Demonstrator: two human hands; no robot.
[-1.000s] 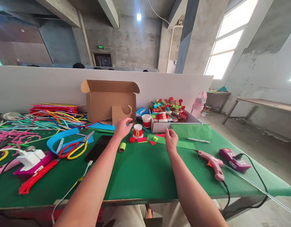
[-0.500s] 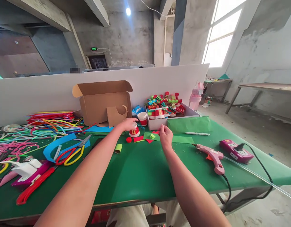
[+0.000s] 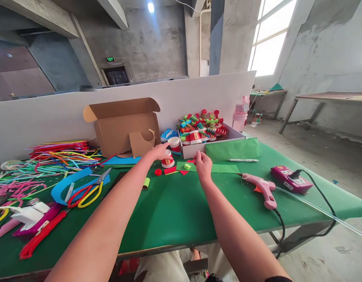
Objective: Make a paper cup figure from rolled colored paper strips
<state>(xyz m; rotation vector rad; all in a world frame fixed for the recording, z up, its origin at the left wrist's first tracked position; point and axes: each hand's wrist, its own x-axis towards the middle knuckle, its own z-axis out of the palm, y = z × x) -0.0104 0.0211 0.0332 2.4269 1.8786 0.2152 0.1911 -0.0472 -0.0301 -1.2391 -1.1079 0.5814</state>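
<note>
My left hand [image 3: 159, 152] is at an upside-down red-and-white paper cup [image 3: 168, 160], fingers bent over its upper part. A teal coil [image 3: 177, 152] lies just right of those fingertips. My right hand [image 3: 203, 164] is held in a pinch above a green paper strip [image 3: 224, 169]; whatever is between its fingertips is too small to make out. Between the hands lie red paper pieces [image 3: 170, 170], a small light-green folded piece [image 3: 187, 166] and a red pompom [image 3: 158, 172]. A green paper roll [image 3: 146, 183] is partly hidden by my left forearm.
Behind are an upright red-and-white cup [image 3: 175, 145], a box [image 3: 195, 151] of colourful cup figures and an open cardboard box [image 3: 122, 131]. Scissors [image 3: 92, 190] and pipe cleaners [image 3: 63, 154] lie left. A pink glue gun [image 3: 261, 186] and a corded power strip [image 3: 289, 180] are right.
The paper cup and teal coil have shifted slightly right along with my left hand. My right hand stays pinched in nearly the same place. The whole view has shifted a little.
</note>
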